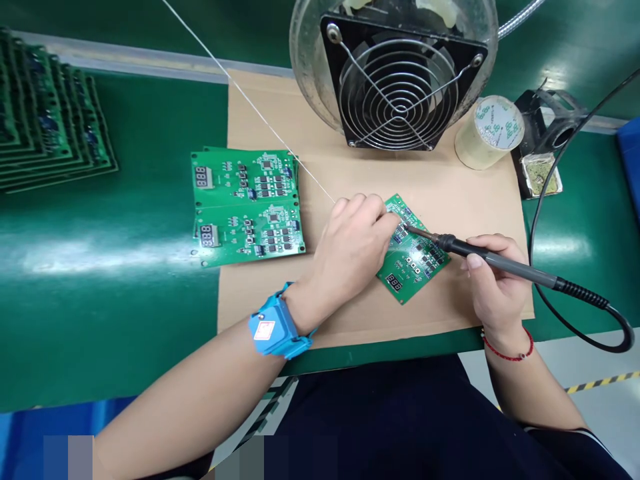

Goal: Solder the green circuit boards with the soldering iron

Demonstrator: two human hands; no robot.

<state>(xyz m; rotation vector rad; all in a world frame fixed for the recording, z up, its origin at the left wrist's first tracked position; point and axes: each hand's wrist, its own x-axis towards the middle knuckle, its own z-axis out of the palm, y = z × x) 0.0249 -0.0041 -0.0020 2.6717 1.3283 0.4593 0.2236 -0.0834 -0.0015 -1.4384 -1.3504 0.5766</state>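
Note:
A small green circuit board lies tilted on a brown cardboard sheet. My left hand is pinched shut on a thin solder wire that runs up to the far left, its fingertips at the board's upper corner. My right hand grips a black soldering iron, whose tip touches the board beside my left fingertips. A blue wrist strap sits on my left wrist.
A two-part green board panel lies on the cardboard's left edge. A stack of green boards sits far left. A black fan in a clear housing stands behind. A tape roll and iron stand are right.

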